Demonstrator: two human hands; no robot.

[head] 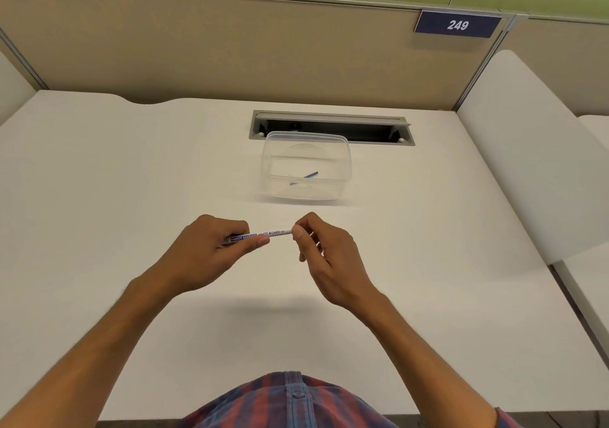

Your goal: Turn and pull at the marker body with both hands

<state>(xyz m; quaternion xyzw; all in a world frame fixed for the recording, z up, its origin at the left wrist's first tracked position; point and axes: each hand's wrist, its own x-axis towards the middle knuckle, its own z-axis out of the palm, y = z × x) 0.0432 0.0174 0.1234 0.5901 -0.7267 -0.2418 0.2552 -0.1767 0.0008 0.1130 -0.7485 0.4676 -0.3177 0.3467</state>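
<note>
We saw a wide white worktop (131,170) filling most of the view, closed in at the back by a beige partition (197,42) and on the right by a white side panel (527,150). A dark blue plate reading 249 (458,25) sat at the top right corner of the partition. Set into the worktop near the back was a long grey cable slot (333,126) with its flap open.

Just in front of that slot stood a clear plastic container (306,165), its far rim overlapping the slot's near edge in our view. Inside it lay a thin blue stick-like piece (304,178), slanted across the bottom; we could not tell what it was.

Nearer to us, well apart from the container, both forearms reached in over the worktop, and a plaid shirt (290,401) showed at the bottom edge.

The left hand (207,249) had its fingers curled around one end of a slim white marker (263,234) printed with "HANDY MARKER" and "WHITE BOARD", the thumb lying along the barrel. The right hand (324,253) pinched the other end between thumb and forefinger, the remaining fingers loosely bent behind. The marker lay nearly level between the two hands, tilted slightly up toward the right, held above the worktop in front of the container.
</note>
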